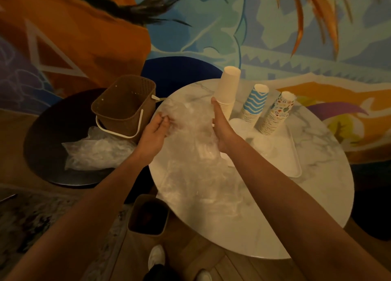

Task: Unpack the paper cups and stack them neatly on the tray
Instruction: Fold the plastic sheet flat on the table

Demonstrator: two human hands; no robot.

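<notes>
Three upside-down stacks of paper cups stand on a white tray (pixel 295 170): a plain white stack (pixel 228 90), a blue zigzag stack (pixel 255 105) and a flower-patterned stack (pixel 277 113). Between my hands hangs a crumpled clear plastic wrapper (pixel 190 128), above the marble table (pixel 275 217). My left hand (pixel 155 132) pinches its left edge. My right hand (pixel 221 126) grips its right side, just in front of the white stack. Whether cups remain inside the wrapper cannot be told.
A brown perforated basket (pixel 124 105) with a white handle sits on a dark round side table (pixel 42 143), next to another clear wrapper (pixel 95 151). A brown bin (pixel 148 215) stands on the floor by the table edge. My shoes show below.
</notes>
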